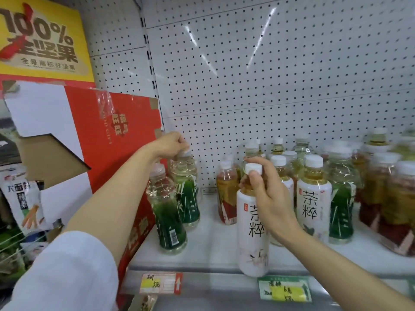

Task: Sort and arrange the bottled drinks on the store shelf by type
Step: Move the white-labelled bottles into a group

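My left hand point(171, 144) grips the white cap of a clear green-label bottle point(187, 189) standing at the shelf's back left. A second green-label bottle point(167, 212) stands just in front of it. My right hand point(265, 194) holds a white-label tea bottle point(252, 236) by the neck, above the front edge of the white shelf point(208, 241). Another white-label tea bottle point(313, 198) stands to the right, with a green-label bottle point(342, 209) beside it. A red-label bottle point(226, 196) stands mid-shelf.
A red cardboard box point(121, 153) walls the shelf's left end. Several mixed bottles crowd the right side, with red-label ones point(390, 209) at the far right. White pegboard point(269, 86) backs the shelf. Price tags point(160, 283) hang on the front rail.
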Motion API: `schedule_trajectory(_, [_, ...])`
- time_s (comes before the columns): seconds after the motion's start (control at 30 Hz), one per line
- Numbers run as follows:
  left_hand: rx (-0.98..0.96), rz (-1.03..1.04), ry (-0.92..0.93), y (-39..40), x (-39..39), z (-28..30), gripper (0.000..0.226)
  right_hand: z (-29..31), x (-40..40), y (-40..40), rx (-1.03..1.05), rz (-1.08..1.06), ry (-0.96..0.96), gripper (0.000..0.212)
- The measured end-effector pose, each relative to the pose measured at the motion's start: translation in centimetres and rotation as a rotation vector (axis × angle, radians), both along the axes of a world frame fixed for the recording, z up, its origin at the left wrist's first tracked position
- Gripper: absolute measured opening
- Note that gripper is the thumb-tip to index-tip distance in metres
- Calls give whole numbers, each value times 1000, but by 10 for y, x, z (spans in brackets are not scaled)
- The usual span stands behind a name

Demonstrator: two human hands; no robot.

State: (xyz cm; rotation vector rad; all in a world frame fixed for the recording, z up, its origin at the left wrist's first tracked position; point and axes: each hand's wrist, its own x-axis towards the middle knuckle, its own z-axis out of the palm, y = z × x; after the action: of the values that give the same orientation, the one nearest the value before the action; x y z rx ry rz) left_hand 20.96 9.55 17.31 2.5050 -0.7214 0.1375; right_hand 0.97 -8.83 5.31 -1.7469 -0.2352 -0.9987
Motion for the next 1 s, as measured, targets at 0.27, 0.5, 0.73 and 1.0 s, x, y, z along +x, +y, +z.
schedule_trajectory(0.27, [146,67,25,5,14,0,14,-6,-6,-10,6,-26,-8,22])
schedule_trajectory(0.5, [286,75,182,-2,20,32,16,-1,-13,-17,34,16,-71,22])
schedule_trajectory(0.73, [502,191,-101,-54,53,42,45,17,-18,-26,102,56,-66,28])
schedule_trajectory(1.0, [879,389,-114,-109,81,17,46,9,-41,-37,125,28,-20,30])
